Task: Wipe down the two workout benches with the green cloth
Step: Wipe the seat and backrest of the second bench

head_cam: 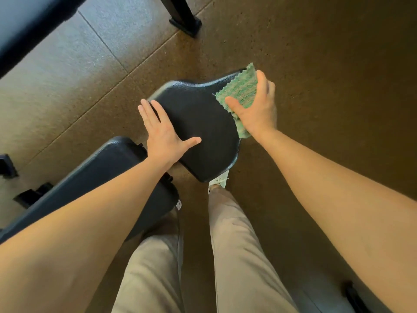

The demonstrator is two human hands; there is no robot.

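The right hand [256,109] grips the green cloth [240,93] at the far right edge of the black seat pad [203,123], thumb on top of the cloth and the fingers wrapped over the pad's rim, so the cloth is pinched between hand and padding. Part of the cloth sticks out beyond the fingers toward the pad's far corner, and another bit hangs down below the wrist, off the side of the pad. The left hand [162,134] lies flat on the near left part of the same pad, fingers spread and thumb pointing toward the middle, holding nothing.

The seat pad is dark and pebbled, wider at the far end. Just beside it, on the near left, lies the long back pad [108,168] of the same bench, mostly covered by the left forearm. A second dark padded bench [33,21] crosses the top left corner; its edges are blurred, so its shape is hard to make out. A black metal foot [186,24] stands on the floor [316,53], which is speckled brown rubber matting with seams. Below the pad are tan trousers [237,245] and a white shoe [220,179].
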